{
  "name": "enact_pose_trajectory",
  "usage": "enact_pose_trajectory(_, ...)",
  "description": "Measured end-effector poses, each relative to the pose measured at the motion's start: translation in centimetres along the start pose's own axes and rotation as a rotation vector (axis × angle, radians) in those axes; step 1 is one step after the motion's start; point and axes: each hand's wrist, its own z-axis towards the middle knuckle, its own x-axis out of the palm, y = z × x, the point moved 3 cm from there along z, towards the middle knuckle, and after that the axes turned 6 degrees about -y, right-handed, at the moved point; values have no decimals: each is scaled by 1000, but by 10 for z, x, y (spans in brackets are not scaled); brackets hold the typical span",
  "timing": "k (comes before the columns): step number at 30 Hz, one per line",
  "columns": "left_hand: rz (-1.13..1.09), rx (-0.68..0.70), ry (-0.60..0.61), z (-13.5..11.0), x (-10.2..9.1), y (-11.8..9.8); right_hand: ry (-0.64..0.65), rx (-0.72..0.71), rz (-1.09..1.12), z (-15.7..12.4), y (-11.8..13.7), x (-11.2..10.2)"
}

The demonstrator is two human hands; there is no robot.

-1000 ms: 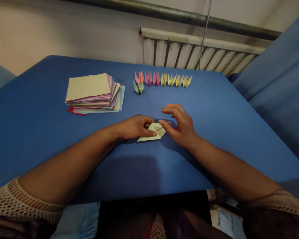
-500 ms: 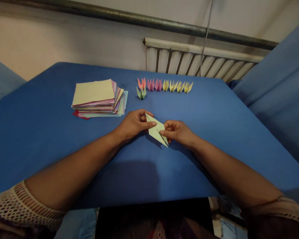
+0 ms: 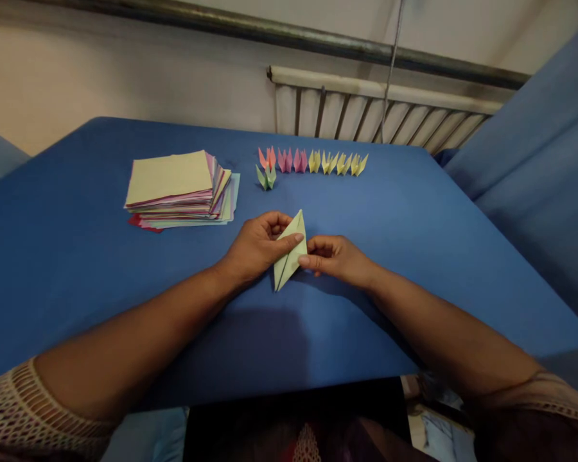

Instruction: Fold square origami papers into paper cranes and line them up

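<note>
A pale green folded paper piece [image 3: 289,256], long and diamond-shaped, stands almost upright on the blue table [image 3: 77,256] in the middle. My left hand [image 3: 257,247] pinches its left side, thumb on the front. My right hand [image 3: 334,256] pinches its right edge with curled fingers. Both hands rest low over the table.
A stack of coloured paper sheets [image 3: 178,186] lies at the back left. Behind the hands stands a row of folded paper pieces [image 3: 313,162], pink and yellow, with a green one [image 3: 266,176] in front. A radiator [image 3: 376,112] lines the wall; blue fabric rises at the right.
The green piece lay flat a second ago, was lifted, and has turned from slanting down-right to nearly upright. My right hand went from open above it to pinching it.
</note>
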Motion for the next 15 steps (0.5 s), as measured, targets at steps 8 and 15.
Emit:
enact_pose_trajectory(8,196,-22,220,-3,-1,1,-86,-171,44,5,13,-9)
enact_pose_trajectory(15,215,-21,240,-4,-1,0,-120,-167,-2,4,10,-12)
